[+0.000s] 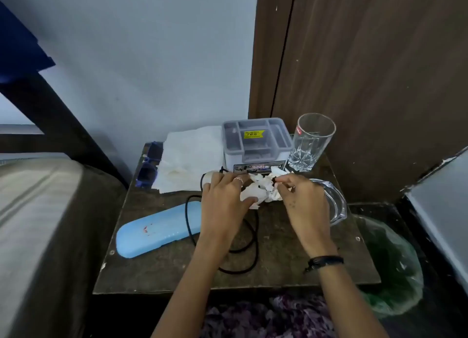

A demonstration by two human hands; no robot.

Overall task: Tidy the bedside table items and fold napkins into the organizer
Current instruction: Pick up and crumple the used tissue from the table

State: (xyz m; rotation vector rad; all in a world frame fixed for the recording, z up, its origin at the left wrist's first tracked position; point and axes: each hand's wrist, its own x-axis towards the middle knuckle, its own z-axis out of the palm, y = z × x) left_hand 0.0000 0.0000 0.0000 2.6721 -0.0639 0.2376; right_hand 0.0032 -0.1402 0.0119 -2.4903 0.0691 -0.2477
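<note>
So I'm at the bedside table (278, 269) with a crumpled napkin (260, 189) in the middle, just in front of the grey organizer (255, 141). My guess is the step is flattening it out before folding. The left hand (224, 198) lies mostly flat, fingers out, thumb pressing the near edge of the paper down. The right hand (301, 198) is pinching the far right corner between fingertips. If I were steering this, I'd keep the left as the anchor and pull the right corner slowly outward, since thin tissue like this probably tears if yanked. Also watch the black cable (249, 249) looping under the left wrist, and the glass bowl (336, 203) sitting right beside the right hand; the tall drinking glass (311, 141) next to the organizer looks easy to knock.

The napkin itself: white, thin, badly wrinkled, bunched into peaks, not flat anywhere yet. More white napkins (192, 155) lie spread left of the organizer.
</note>
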